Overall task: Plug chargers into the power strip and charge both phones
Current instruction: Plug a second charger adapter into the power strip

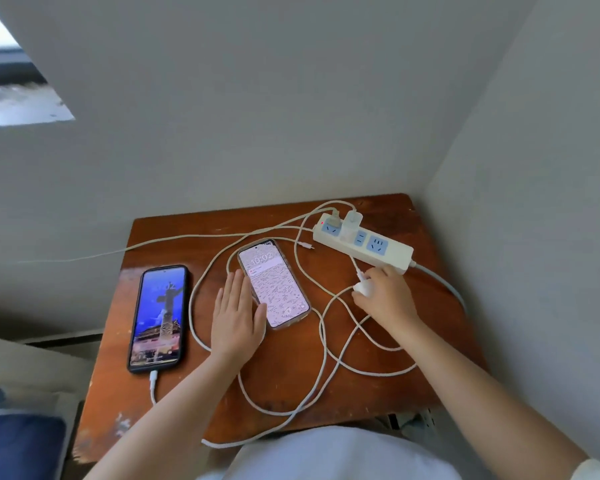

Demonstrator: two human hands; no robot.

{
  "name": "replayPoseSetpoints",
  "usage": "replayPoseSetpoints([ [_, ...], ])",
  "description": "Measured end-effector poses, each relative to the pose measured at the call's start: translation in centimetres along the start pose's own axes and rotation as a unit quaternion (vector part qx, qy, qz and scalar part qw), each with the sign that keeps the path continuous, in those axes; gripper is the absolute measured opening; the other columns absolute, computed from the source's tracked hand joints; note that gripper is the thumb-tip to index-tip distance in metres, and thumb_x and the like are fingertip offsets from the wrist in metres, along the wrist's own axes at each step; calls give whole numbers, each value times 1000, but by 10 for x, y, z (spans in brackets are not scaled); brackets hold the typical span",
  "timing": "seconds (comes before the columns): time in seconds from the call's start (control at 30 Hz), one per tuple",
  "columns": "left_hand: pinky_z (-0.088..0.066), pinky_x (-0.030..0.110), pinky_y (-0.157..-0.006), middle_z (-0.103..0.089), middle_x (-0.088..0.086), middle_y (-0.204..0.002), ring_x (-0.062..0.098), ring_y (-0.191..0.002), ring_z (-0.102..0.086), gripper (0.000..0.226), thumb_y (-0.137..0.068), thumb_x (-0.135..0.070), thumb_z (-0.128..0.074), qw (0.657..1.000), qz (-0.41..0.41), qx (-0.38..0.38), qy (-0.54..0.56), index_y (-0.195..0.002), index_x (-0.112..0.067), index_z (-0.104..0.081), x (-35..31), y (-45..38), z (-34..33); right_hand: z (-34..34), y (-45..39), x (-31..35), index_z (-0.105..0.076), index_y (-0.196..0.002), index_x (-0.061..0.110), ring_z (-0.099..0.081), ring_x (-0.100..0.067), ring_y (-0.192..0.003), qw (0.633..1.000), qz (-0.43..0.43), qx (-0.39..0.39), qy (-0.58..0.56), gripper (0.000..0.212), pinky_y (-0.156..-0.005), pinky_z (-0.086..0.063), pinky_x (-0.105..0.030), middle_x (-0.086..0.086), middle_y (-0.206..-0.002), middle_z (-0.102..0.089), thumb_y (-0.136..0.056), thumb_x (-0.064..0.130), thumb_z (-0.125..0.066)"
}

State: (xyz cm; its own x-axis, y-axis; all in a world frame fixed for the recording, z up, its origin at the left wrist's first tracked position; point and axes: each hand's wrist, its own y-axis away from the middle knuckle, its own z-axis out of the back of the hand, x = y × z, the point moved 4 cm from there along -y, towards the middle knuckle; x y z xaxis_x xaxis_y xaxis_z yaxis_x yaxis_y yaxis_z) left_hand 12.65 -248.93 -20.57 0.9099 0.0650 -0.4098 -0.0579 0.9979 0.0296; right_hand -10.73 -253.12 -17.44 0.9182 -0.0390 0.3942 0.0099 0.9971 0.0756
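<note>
A white power strip (392,252) lies at the table's far right, with a plug (334,219) and a white charger (352,223) standing in its far sockets. My right hand (385,294) grips a second white charger (362,288) on the table just in front of the strip. A dark phone (160,317) lies at the left, screen lit, with a white cable (153,379) in its bottom port. A second phone (274,284) with a pale lit screen lies mid-table. My left hand (238,318) rests flat, fingers apart, touching that phone's left edge. A loose cable tip (307,246) lies near the strip.
White cables (321,344) loop over the small brown wooden table (284,372). Grey walls close in behind and on the right. The strip's own cord (444,282) trails off the right edge. Blue fabric (18,445) lies at the lower left.
</note>
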Motion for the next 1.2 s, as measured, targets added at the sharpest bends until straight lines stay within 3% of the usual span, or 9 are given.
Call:
replayPoseSetpoints([
  [0.17,0,34,-117,0,10,-156,19,-144,6,60,-98,-37,-28,997,65,44,-5,-145,-6,-6,-2,-1,-15,40,-14,-11,-58,-109,-2,-50,-30,-113,996,80,-37,-9,33,-89,-47,-32,-19,-118,-56,-80,11,-68],
  [0.27,-1,35,-117,-3,12,-156,21,-144,4,58,-98,-32,-30,996,83,40,-9,-144,-4,-9,-2,-1,-17,56,-32,-21,-58,-105,-2,-54,-29,-108,997,64,-18,-33,29,-82,-43,-27,-18,-117,-59,-79,7,-67],
  [0.47,-6,36,-117,-12,15,-154,26,-144,-5,66,-87,-37,-13,997,55,39,-41,-143,-1,-15,-6,-2,-19,58,-68,-37,-51,-99,14,-57,-24,-104,948,-54,0,-313,26,-81,-48,-32,-14,-120,-58,-81,-1,-64],
  [0.57,-1,32,-116,-10,13,-155,23,-144,-3,81,-78,-48,5,996,18,47,-69,-143,-4,-13,-8,-2,-21,51,-77,-39,-44,-123,18,-54,-21,-106,930,-77,26,-358,48,-86,-50,-37,-10,-124,-52,-84,-3,-60],
  [0.67,-1,31,-115,-12,12,-154,22,-144,-4,90,-70,-50,11,996,2,51,-75,-143,-5,-16,-8,-2,-22,52,-84,-36,-47,-123,16,-53,-23,-109,949,-63,18,-307,45,-87,-49,-37,-11,-126,-50,-83,1,-62],
  [0.8,2,29,-114,-12,12,-155,22,-144,-4,90,-70,-50,12,995,-3,50,-81,-143,-5,-15,-11,-2,-20,60,-84,-26,-49,-90,9,-51,-18,-88,981,-9,-33,-191,26,-61,-44,-19,-12,-103,-54,-78,16,-71],
  [0.9,5,27,-110,-11,10,-155,20,-144,-3,99,-70,-60,24,994,-21,61,-86,-143,-6,-14,-11,-2,-21,61,-80,-19,-54,-95,0,-55,-20,-84,994,58,-45,-83,28,-52,-34,-15,-16,-102,-60,-82,22,-67],
  [1.03,0,29,-111,-20,13,-152,24,-143,-11,106,-70,-66,29,994,-29,52,-94,-141,-4,-21,-10,-2,-21,60,-80,-21,-56,-104,-2,-59,-29,-102,996,78,-20,-47,27,-61,-39,-18,-19,-114,-60,-86,17,-62],
  [1.2,8,25,-108,-11,9,-155,17,-142,1,115,-59,-65,40,993,-22,63,-93,-143,-7,-13,-11,-2,-20,68,-86,-17,-62,-105,-1,-50,-31,-109,994,58,-45,79,33,-87,-45,-39,-19,-117,-58,-83,24,-66],
])
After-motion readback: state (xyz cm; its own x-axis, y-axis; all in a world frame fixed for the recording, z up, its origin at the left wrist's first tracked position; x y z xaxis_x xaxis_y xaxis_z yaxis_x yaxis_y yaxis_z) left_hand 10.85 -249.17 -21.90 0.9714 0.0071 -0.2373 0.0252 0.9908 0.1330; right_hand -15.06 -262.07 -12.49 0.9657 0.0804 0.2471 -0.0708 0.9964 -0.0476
